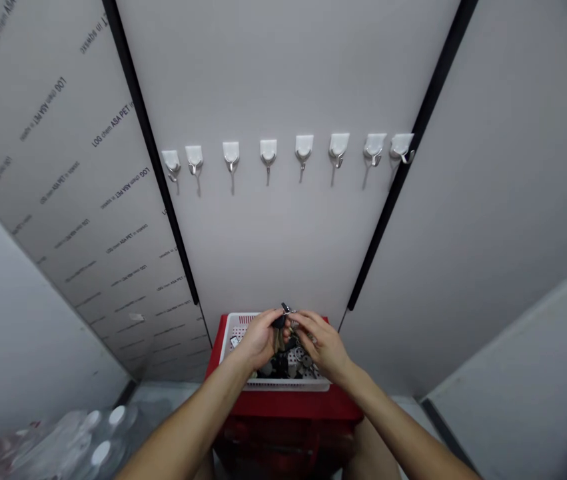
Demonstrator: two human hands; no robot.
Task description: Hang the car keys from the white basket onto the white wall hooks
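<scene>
head view: a bunch of keys (278,339) held between the left grip (262,341) and right grip (322,341), above a white basket (288,385).
the left grip is closed around the keys and their black fob (279,322); the right has its fingertips pinched together on the bunch. both hands partly hide the basket's dark and metallic contents (283,365). beneath is a red stand (293,405); beyond, eight white hooks (268,148) line the wall, the rightmost overlapping a black strip (393,193). white-capped bottles (100,453) sit lower left. the left panel (73,200) repeats "log chem asa pet in", the remaining letters unclear.
</scene>
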